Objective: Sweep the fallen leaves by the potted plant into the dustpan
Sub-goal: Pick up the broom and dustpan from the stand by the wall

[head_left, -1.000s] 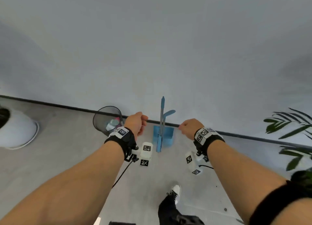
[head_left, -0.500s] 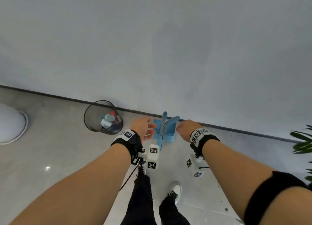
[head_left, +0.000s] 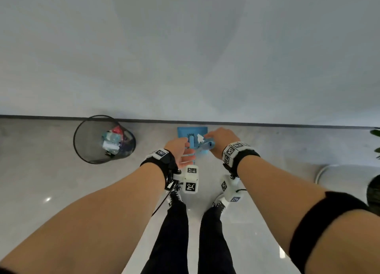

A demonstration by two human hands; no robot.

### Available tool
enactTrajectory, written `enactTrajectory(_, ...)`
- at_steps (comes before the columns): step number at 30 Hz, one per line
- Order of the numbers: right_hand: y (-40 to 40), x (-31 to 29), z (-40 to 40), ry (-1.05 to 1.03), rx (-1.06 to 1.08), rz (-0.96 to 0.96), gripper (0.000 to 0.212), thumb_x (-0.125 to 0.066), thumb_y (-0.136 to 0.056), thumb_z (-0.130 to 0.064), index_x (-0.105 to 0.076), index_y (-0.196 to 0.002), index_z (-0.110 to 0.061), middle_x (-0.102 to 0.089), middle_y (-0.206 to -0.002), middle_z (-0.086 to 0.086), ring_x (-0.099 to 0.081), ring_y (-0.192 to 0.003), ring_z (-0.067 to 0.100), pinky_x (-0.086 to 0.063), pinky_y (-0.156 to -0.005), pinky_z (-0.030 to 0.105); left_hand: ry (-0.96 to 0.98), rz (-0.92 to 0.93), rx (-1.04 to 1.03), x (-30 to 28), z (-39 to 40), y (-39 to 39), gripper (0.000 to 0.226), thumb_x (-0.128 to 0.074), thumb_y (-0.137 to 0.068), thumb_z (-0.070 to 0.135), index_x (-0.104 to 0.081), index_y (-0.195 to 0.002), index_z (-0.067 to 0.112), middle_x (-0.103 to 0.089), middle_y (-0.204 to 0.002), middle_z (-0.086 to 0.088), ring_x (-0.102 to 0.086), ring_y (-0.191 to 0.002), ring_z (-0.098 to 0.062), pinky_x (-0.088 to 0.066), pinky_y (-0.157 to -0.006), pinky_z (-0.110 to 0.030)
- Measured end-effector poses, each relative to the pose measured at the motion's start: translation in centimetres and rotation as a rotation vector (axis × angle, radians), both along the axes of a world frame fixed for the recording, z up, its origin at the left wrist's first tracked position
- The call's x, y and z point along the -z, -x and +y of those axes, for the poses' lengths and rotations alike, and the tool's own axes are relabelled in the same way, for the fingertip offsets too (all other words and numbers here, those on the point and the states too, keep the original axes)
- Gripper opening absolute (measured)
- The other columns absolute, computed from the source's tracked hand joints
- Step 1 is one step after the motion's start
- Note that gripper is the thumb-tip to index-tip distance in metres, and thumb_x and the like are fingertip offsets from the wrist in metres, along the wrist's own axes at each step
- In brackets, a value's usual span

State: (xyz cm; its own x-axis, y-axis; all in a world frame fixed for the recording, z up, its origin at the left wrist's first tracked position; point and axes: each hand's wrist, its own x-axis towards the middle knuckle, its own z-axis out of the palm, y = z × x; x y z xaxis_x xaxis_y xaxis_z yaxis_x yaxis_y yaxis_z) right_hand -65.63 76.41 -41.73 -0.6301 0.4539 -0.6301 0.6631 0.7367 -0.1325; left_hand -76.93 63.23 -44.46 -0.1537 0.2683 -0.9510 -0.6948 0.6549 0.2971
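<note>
**Q:** What does each hand hold?

**A:** The left hand (head_left: 177, 151) has its fingers curled round the top of the upright blue plastic handle (head_left: 192, 142). The right hand (head_left: 221, 142) is clamped on the slanted blue plastic handle (head_left: 207, 145) just beside it. Which of the two handles belongs to the brush cannot be told. Each wrist carries a black wrist band (head_left: 164, 162) with white coded tags.

**Q:** Where is the dustpan?

**A:** The blue plastic dustpan (head_left: 192, 130) stands on the grey polished floor (head_left: 51, 181). Its far edge lies against the dark skirting strip (head_left: 267, 124) of the pale wall (head_left: 185, 47). It sits directly beyond both hands, ahead of the person's white shoes (head_left: 221, 203).

**Q:** What else stands nearby?

**A:** A black wire-mesh waste bin (head_left: 86, 148), holding crumpled litter, stands near the wall, left of the dustpan and well apart from it. At the right edge appear green leaf tips (head_left: 375, 132) and, nearer the person, a white rounded pot (head_left: 337, 170).
</note>
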Motion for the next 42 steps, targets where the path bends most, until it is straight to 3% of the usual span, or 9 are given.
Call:
enactTrajectory(6, 0.2, 4.4, 0.4, 0.017, -0.036, -0.121, 0.038, -0.051, -0.086, -0.030, -0.060, -0.120, -0.043, -0.065, -0.108, -0.003, -0.062, -0.094, 0.024, -0.058, -0.079, 0.039, 0.019, -0.054, 0.074, 2.1, 1.5, -0.4, 0.031, -0.052, -0.102, 0.031, -0.052, -0.107, 0.001, -0.064, -0.095, -0.018, -0.071, -0.097, -0.043, -0.043, -0.107, -0.059)
enactTrajectory(10, -0.3, 6.6, 0.8, 0.062, -0.046, -0.148, 0.037, -0.057, -0.087, -0.038, -0.058, -0.123, -0.048, -0.060, -0.106, -0.001, -0.056, -0.095, 0.022, -0.054, -0.086, 0.040, -0.039, -0.162, 0.082, 3.2, 2.9, -2.8, 0.036, -0.049, -0.105, 0.026, -0.050, -0.130, 0.001, -0.070, -0.097, -0.022, -0.069, -0.067, -0.033, -0.054, -0.064, -0.043)
enactTrajectory(12, -0.2, 7.4, 0.7, 0.078, -0.050, -0.153, 0.028, -0.050, -0.089, -0.047, -0.063, -0.114, -0.047, -0.057, -0.090, -0.001, -0.055, -0.091, 0.021, -0.053, -0.085, 0.039, -0.061, -0.081, 0.143, 4.1, 3.4, -3.6, 0.037, -0.056, -0.101, 0.021, -0.057, -0.134, 0.006, -0.069, -0.114, -0.018, -0.069, -0.067, -0.025, -0.058, -0.059, -0.035)
enactTrajectory(14, -0.3, 7.9, 0.3, 0.084, -0.082, -0.149, 0.026, -0.049, -0.089, -0.051, -0.067, -0.106, -0.042, -0.056, -0.089, 0.000, -0.056, -0.101, 0.026, -0.049, -0.089, 0.039, -0.044, 0.003, 0.242, 6.5, 4.0, -4.1, 0.045, -0.068, -0.092, 0.013, -0.057, -0.135, 0.009, -0.066, -0.124, -0.017, -0.069, -0.095, -0.029, -0.058, -0.084, -0.039)
enactTrajectory(16, -0.5, 8.5, 0.0, 0.080, -0.085, -0.141, 0.026, -0.051, -0.090, -0.046, -0.066, -0.109, -0.037, -0.060, -0.111, 0.007, -0.049, -0.119, 0.031, -0.039, -0.103, 0.045, 0.038, 0.078, 0.427, 9.0, 3.8, -4.5, 0.046, -0.072, -0.088, 0.007, -0.059, -0.132, 0.007, -0.067, -0.125, -0.017, -0.062, -0.115, -0.035, -0.047, -0.101, -0.043)
enactTrajectory(19, -0.7, 9.2, -0.5, 0.075, -0.099, -0.149, 0.028, -0.051, -0.089, -0.041, -0.063, -0.115, -0.038, -0.052, -0.131, 0.012, -0.037, -0.132, 0.033, -0.020, -0.114, 0.055, -0.073, 0.035, 0.329, 7.7, 3.2, -4.4, 0.016, -0.059, -0.098, 0.013, -0.066, -0.106, 0.001, -0.073, -0.088, -0.014, -0.067, -0.092, -0.036, -0.053, -0.084, -0.043)
enactTrajectory(21, -1.2, 9.6, -0.3, 0.094, -0.103, -0.123, 0.032, -0.049, -0.086, -0.046, -0.060, -0.116, -0.042, -0.051, -0.131, 0.008, -0.034, -0.134, 0.032, -0.016, -0.114, 0.058, -0.026, -0.017, 0.119, 7.3, 3.3, -4.8, 0.022, -0.053, -0.101, 0.016, -0.060, -0.082, 0.009, -0.061, -0.059, -0.003, -0.056, -0.064, -0.022, -0.046, -0.064, -0.031)
enactTrajectory(29, -1.3, 11.0, 0.7, 0.135, -0.041, -0.062, 0.030, -0.034, -0.095, -0.049, -0.054, -0.117, -0.051, -0.047, -0.107, -0.002, -0.038, -0.119, 0.027, -0.026, -0.108, 0.047, 0.006, 0.012, -0.076, 7.6, 3.0, -4.5, 0.012, -0.059, -0.091, 0.007, -0.059, -0.079, 0.008, -0.052, -0.071, -0.010, -0.044, -0.058, -0.017, -0.029, -0.055, -0.029)
enactTrajectory(42, 0.5, 12.0, 0.6, 0.184, -0.080, -0.134, 0.026, -0.037, -0.092, -0.048, -0.049, -0.114, -0.057, -0.045, -0.096, -0.005, -0.045, -0.100, 0.026, -0.039, -0.097, 0.044, -0.009, 0.022, -0.104, 8.4, 2.3, -2.9, 0.022, -0.050, -0.098, 0.017, -0.051, -0.077, 0.011, -0.055, -0.057, -0.001, -0.054, -0.053, -0.012, -0.047, -0.045, -0.017)
